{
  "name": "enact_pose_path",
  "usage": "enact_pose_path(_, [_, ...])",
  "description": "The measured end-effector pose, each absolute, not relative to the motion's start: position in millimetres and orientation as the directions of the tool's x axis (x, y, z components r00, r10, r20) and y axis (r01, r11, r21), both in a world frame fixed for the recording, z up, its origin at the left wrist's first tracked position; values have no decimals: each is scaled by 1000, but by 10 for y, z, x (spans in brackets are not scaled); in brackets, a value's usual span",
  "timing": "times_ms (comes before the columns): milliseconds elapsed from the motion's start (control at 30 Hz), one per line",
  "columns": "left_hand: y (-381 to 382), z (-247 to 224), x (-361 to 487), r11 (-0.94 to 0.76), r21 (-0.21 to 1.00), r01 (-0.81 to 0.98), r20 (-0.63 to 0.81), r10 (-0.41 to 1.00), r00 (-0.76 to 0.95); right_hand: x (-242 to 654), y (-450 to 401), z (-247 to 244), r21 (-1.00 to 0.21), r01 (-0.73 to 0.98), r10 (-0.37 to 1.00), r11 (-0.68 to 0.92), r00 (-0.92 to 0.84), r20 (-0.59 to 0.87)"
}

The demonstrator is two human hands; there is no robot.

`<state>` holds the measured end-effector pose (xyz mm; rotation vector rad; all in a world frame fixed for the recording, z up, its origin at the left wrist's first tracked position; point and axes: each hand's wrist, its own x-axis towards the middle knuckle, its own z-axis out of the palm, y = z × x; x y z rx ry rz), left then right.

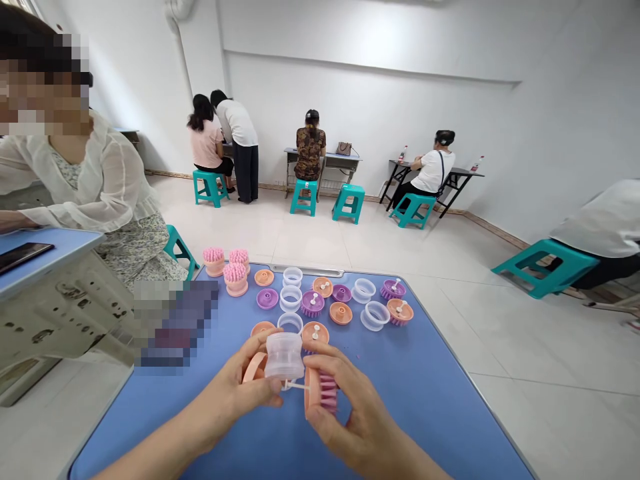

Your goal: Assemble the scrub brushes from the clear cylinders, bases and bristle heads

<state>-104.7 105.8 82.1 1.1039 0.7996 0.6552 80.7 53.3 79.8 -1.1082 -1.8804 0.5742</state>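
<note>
My left hand (240, 383) grips a clear plastic ring (285, 355) together with an orange cap (256, 367), the ring lying on its side. In my right hand (350, 400) is an orange brush head with purple bristles (320, 392), bristles facing right. A thin white stem (299, 385) points from the brush head toward my left fingertips. Both hands are close together above the blue desk (390, 413). Just behind them lie an orange piece with a white stem (315, 333) and another clear ring (290, 324).
Finished-looking pink brushes (235, 279) stand at the desk's back left. Clear rings (375, 315), purple caps (267, 298), orange caps (341, 313) and bristled heads (393, 289) spread across the back. A person (100, 173) sits at the left beside another desk (65, 260) with a phone (24, 255).
</note>
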Motion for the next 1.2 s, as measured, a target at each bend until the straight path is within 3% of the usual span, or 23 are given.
enact_pose_path(133, [1063,781,-1057,294,951,-92,-192,801,567,804,526,790,-733,464,867,497,-221,447])
enact_pose_path(333, [1079,659,-1062,226,964,-143,-72,734,676,800,551,712,-677,465,804,570,-146,577])
enact_pose_path(567, [1073,731,-1083,-28,999,-35,44,733,679,801,560,701,-661,483,792,574,-123,597])
enact_pose_path(767, [1048,683,-1099,69,986,-148,45,757,652,806,547,751,-706,388,800,592,-178,573])
enact_pose_path(967, [1047,706,-1141,136,987,-83,-59,797,601,827,516,729,-873,238,904,425,-155,398])
enact_pose_path(1067, [1075,694,-1129,127,989,-69,-66,819,570,832,520,690,-835,276,880,476,-155,450])
enact_pose_path(1200, [1105,665,-1117,9,1000,-21,5,807,591,836,544,694,-698,408,803,589,-196,563])
